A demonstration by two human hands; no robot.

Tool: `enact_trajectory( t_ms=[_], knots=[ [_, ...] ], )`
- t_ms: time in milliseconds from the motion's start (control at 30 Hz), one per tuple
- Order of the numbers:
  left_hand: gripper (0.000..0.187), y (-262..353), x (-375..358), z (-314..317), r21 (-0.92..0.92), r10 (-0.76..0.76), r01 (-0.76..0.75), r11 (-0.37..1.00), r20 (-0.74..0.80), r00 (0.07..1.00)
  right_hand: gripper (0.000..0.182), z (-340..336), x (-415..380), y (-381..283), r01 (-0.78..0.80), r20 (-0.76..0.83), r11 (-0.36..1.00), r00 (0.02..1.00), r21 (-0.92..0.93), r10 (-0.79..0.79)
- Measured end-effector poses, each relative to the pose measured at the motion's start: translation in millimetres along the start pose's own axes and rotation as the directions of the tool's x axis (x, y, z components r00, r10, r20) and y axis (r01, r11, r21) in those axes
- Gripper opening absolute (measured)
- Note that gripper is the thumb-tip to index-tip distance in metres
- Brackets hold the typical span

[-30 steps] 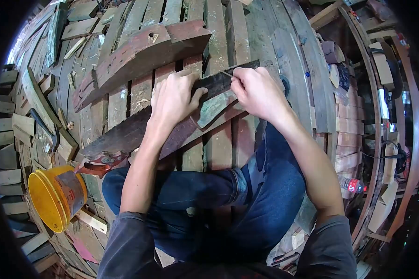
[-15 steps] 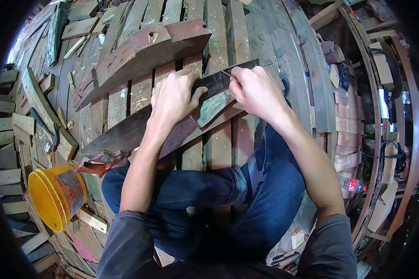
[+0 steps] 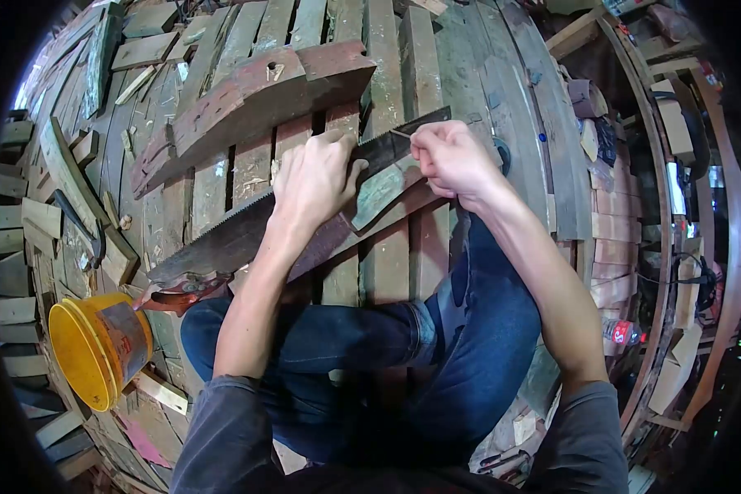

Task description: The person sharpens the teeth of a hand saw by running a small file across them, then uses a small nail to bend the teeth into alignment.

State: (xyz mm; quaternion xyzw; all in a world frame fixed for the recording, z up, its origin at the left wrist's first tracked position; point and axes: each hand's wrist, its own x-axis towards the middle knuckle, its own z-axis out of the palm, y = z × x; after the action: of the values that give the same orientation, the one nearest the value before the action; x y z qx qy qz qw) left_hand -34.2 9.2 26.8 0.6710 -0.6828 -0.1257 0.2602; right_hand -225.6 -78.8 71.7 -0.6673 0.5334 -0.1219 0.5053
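Observation:
A hand saw (image 3: 222,237) lies slanted in front of me, its toothed edge facing away and its red-brown handle (image 3: 185,295) at the lower left. My left hand (image 3: 314,177) is closed around the middle of the blade, thumb on the near side. Closer to the saw's tip, my right hand (image 3: 454,162) pinches a slim file (image 3: 400,133), whose end sticks out across the teeth. Beneath the blade is a wooden piece with a worn green face (image 3: 379,196), resting against a dark plank (image 3: 325,247).
A heavy reddish timber block (image 3: 247,99) lies beyond the saw on the slatted boards. On the left stand a yellow bucket (image 3: 82,354) and a black-handled tool (image 3: 82,226) among wood offcuts. A bottle with a red label (image 3: 622,331) is at right, near stacked wood pieces (image 3: 616,247).
My right hand has shifted slightly left and toward me with the file. The saw has moved a little, and my left hand keeps its grip on the blade.

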Motion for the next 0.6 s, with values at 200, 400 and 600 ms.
enact_trajectory(
  t_ms=[200,400,600],
  knots=[
    [0.028,3,0,-1,-0.015,-0.022,0.022,1.0,0.011,1.0,0.022,7,-19,-13,0.394,0.102,0.577,0.876,-0.715,-0.471],
    [0.03,4,-1,0,0.031,-0.002,0.001,1.0,0.012,1.0,0.019,8,-20,-21,0.458,0.208,0.414,0.828,-0.787,-0.52],
    [0.026,20,-7,-2,0.026,0.03,-0.031,0.999,0.022,0.999,0.026,-2,9,9,-0.078,0.044,0.997,0.996,-0.02,0.079]
  ],
)
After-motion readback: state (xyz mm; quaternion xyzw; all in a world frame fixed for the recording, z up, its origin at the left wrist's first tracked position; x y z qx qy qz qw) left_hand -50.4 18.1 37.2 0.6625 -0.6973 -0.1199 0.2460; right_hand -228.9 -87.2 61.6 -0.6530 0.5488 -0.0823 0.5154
